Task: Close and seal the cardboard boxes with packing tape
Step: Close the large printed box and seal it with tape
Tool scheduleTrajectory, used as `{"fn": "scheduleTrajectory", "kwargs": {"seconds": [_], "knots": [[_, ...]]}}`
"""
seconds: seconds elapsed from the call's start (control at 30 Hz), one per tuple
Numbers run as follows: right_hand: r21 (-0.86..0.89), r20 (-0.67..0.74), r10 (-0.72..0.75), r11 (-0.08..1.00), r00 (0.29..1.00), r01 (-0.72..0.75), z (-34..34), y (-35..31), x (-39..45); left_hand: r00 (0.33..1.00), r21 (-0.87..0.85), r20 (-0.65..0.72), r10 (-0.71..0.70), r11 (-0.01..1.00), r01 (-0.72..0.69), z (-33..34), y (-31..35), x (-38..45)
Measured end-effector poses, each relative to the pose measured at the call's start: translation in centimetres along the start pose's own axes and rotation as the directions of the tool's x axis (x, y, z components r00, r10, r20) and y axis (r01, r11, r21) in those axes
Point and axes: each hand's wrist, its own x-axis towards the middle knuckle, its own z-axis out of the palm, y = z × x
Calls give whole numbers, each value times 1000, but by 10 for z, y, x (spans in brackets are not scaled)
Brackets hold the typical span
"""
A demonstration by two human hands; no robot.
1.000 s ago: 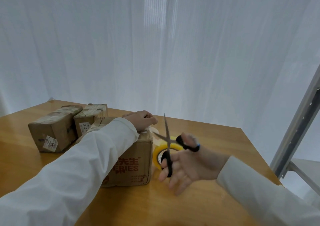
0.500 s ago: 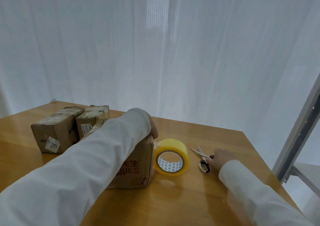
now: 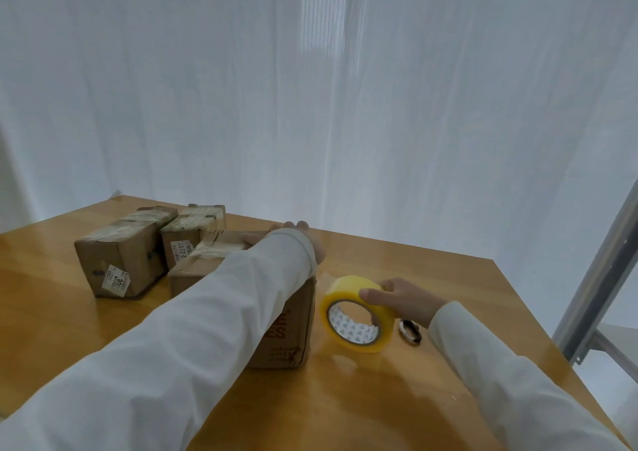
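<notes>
A cardboard box with red print [image 3: 290,326] stands in the middle of the wooden table [image 3: 431,278]. My left hand [image 3: 303,235] lies on its top at the far edge, fingers stretched out flat; the sleeve hides most of the hand and the box top. A yellow roll of packing tape [image 3: 359,312] stands on edge just right of the box. My right hand [image 3: 400,298] grips the roll from the right, thumb on the outer face and a finger inside the core. The scissors [image 3: 410,330] lie on the table behind my right wrist, mostly hidden.
Two smaller taped boxes stand at the back left: one with a white label [image 3: 121,257] and one behind it [image 3: 191,231]. A white curtain hangs behind the table. A metal frame [image 3: 600,278] rises at the right, past the table's edge.
My right hand laid the scissors on the table, let go of them and moved left to grip the tape roll. My left hand slid forward along the box top.
</notes>
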Motion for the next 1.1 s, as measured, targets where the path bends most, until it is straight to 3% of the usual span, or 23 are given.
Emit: {"fn": "scheduleTrajectory", "kwargs": {"seconds": [0.07,0.13,0.3,0.4,0.47,0.53,0.63,0.83,1.03,1.1], "knots": [[20,-41,-1,1000,999,2,-9,7,-7,998,-76,-51,-21,997,17,2,0,0],[36,-87,-3,999,996,6,-20,8,-17,993,-45,-118,30,998,-35,3,0,-2],[46,-189,-124,990,974,135,-47,-11,-43,896,23,-349,275,958,-285,-4,11,-26],[41,-220,-210,974,953,224,-56,-31,-54,894,-258,-279,349,870,-420,-6,19,-35],[25,-226,-273,958,935,285,-59,-44,-59,868,-499,-210,450,714,-491,-8,20,-42],[-19,-244,-319,946,916,324,-60,-57,-63,854,-635,-192,484,602,-484,-12,17,-47],[-87,-276,-364,931,889,354,-60,-70,-65,886,-753,-173,429,523,-400,-21,10,-52],[-176,-331,-403,915,854,363,-54,-85,-63,905,-840,-228,358,397,-369,-31,-7,-55],[-215,-368,-388,920,845,329,-47,-94,-62,891,-866,-246,382,326,-379,-37,-19,-58],[-186,-385,-375,926,843,327,-46,-94,-61,862,-785,-247,442,430,-446,-39,-33,-58]]}}
